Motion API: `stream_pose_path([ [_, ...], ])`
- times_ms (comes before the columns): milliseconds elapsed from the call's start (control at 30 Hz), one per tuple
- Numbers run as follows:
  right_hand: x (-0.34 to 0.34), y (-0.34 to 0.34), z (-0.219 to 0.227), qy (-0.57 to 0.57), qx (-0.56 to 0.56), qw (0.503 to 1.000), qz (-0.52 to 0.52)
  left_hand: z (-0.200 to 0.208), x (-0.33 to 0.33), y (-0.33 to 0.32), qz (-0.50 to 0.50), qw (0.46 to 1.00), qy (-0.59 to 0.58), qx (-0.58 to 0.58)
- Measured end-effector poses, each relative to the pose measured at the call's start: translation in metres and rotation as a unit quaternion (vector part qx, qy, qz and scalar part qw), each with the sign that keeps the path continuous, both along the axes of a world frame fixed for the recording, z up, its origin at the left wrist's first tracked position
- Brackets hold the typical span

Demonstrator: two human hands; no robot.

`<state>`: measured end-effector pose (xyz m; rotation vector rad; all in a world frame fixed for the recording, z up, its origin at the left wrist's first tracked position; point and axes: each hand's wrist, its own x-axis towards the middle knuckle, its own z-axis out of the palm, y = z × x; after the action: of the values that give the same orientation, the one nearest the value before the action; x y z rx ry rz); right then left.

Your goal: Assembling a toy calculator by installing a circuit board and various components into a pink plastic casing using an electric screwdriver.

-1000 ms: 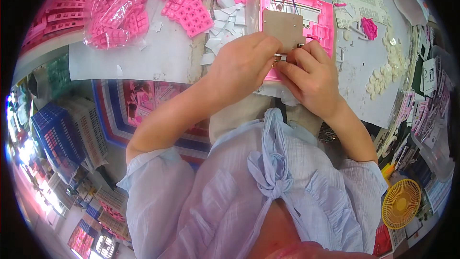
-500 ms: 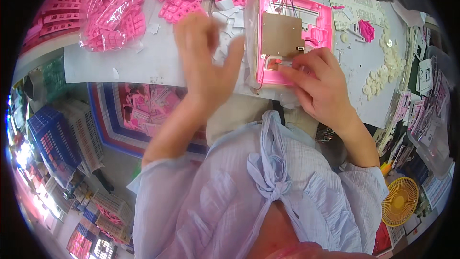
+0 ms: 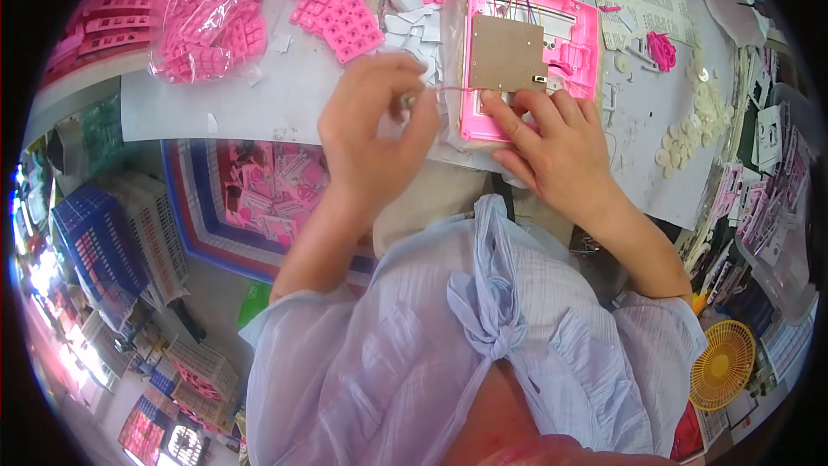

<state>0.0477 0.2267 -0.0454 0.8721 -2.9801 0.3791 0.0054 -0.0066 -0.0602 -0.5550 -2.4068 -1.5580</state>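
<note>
My left hand (image 3: 371, 125) is raised left of a pink plastic case (image 3: 589, 22), its thumb and forefinger pinched together. A small pale piece shows between those fingertips, too small to name. From there a thin reddish wire (image 3: 453, 88) stretches across to the case. Inside the case sits a brown circuit board (image 3: 507, 52) with a small switch (image 3: 540, 79) at its lower right corner. My right hand (image 3: 556, 134) rests over the case's near edge. Its forefinger presses beside the board's lower edge, with the thumb spread apart from it.
Pink keypad sheets (image 3: 349, 30) and a clear bag (image 3: 211, 22) of them lie at the back left. White scraps (image 3: 414, 30) lie left of the case. To the right are cream discs (image 3: 690, 134) and a pink wire bundle (image 3: 661, 52). Below the table stands a blue-rimmed crate (image 3: 185, 198).
My left hand has come down beside the case and now pinches the wire. My right hand has shifted slightly, forefinger onto the case. The dark tool at upper right has left its place.
</note>
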Motion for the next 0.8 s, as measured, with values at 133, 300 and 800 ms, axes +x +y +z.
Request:
stream_pose_path([
  [133,-0.01,0.006,0.011,-0.047,0.003,0.998,0.041,0.002,-0.016,0.029,-0.044,0.975,-0.176,0.127],
  [300,-0.008,0.007,0.009,-0.03,-0.013,0.999,0.034,0.009,-0.023,0.043,-0.115,0.885,-0.363,0.266],
  [800,-0.008,0.04,0.016,-0.101,-0.368,0.915,-0.129,0.022,-0.026,0.051,-0.225,0.969,-0.085,-0.064],
])
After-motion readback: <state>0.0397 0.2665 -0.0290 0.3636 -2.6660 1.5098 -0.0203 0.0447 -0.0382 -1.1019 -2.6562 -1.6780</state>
